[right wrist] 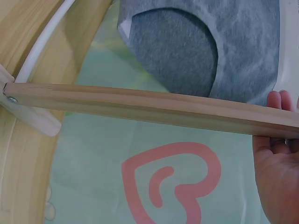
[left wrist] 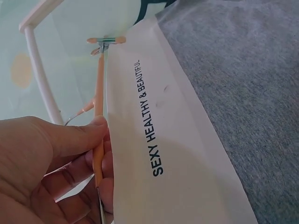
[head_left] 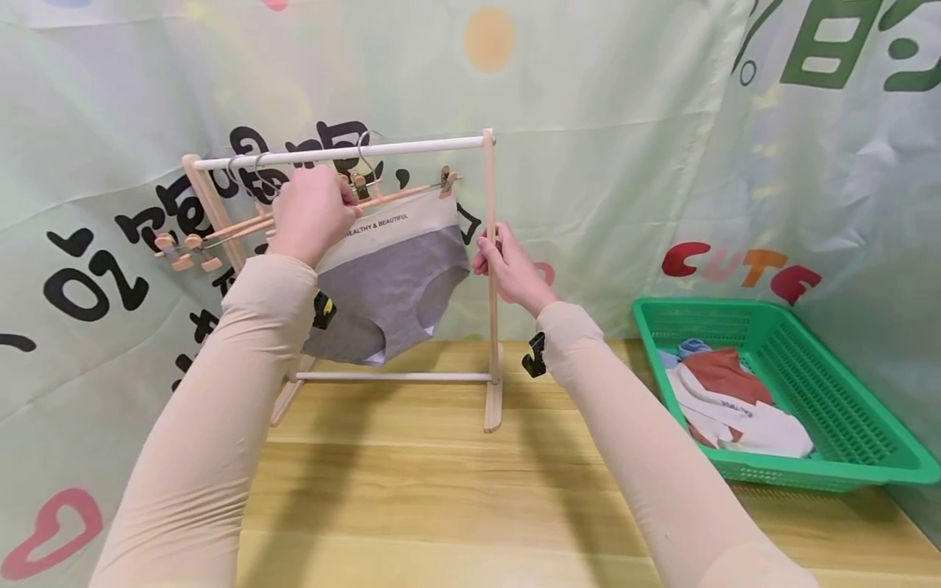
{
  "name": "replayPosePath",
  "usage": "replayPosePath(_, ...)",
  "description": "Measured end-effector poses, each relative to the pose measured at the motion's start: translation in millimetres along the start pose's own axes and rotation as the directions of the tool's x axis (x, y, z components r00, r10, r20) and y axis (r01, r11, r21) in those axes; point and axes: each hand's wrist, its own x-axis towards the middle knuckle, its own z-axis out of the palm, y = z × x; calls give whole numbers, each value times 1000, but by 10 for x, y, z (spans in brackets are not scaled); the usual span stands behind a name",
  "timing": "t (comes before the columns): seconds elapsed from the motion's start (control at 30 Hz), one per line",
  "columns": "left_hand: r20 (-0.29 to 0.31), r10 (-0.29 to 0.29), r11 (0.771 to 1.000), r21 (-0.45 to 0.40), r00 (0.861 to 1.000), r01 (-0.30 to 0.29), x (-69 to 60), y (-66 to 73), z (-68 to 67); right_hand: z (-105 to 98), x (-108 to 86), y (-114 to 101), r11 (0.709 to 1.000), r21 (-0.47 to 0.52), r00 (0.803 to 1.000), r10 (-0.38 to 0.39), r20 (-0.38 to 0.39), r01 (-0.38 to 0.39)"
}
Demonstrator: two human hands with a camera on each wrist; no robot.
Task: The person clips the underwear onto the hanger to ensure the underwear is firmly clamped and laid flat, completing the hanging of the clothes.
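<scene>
My left hand [head_left: 312, 214] pinches the orange bar of a clip hanger [left wrist: 99, 88] between thumb and fingers. From the hanger's clips hang grey briefs [head_left: 393, 282] with a white waistband [left wrist: 140, 130] printed with black letters. One clip [head_left: 446, 181] grips the waistband's right corner; my hand hides the left end. The hanger's hook is at the white top rail of a small wooden rack [head_left: 419, 147]. My right hand [head_left: 515, 265] holds the rack's right upright [right wrist: 173, 107], fingers bent round it. The briefs hang just left of that upright.
More clip hangers [head_left: 194, 245] hang on the rack's left side. At right on the wooden table [head_left: 441, 498] stands a green basket [head_left: 845, 359], with folded white and rust-red clothes [head_left: 735, 400] inside. A printed cloth [head_left: 588, 98] covers the walls behind.
</scene>
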Motion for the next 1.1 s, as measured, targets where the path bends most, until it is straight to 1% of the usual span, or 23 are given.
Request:
replayPosePath(0.1, 7, -3, 1000, 8, 1000, 3, 7, 59, 68, 20, -11, 13, 1000, 2, 1000, 2, -4, -2)
replayPosePath(0.2, 12, 8, 1000, 12, 1000, -8, 8, 132, 123, 31, -27, 21, 1000, -7, 1000, 5, -6, -5)
replayPosePath(0.37, 6, 27, 1000, 2, 1000, -27, 10, 239, 178, 28, -37, 18, 999, -39, 1000, 0, -7, -1)
replayPosePath(0.47, 6, 34, 999, -1, 999, -34, 20, 287, 188, 24, -35, 3, 999, -41, 1000, 4, -14, -4)
replayPosePath(0.6, 23, 35, 999, -6, 999, -35, 31, 350, 193, 27, -28, -12, 999, -50, 1000, 10, -20, -11)
replayPosePath(0.8, 39, 55, 998, -7, 998, -55, 55, 451, 203, 21, -33, -26, 998, -60, 1000, 9, -28, -11)
replayPosePath(0.93, 51, 47, 999, -1, 998, -47, 53, 501, 207, 13, -36, -30, 998, -63, 1000, 12, -23, -13)
replayPosePath(1.1, 58, 40, 999, -15, 998, -39, 42, 538, 216, 12, -34, -18, 999, -41, 1000, 8, -23, -9)
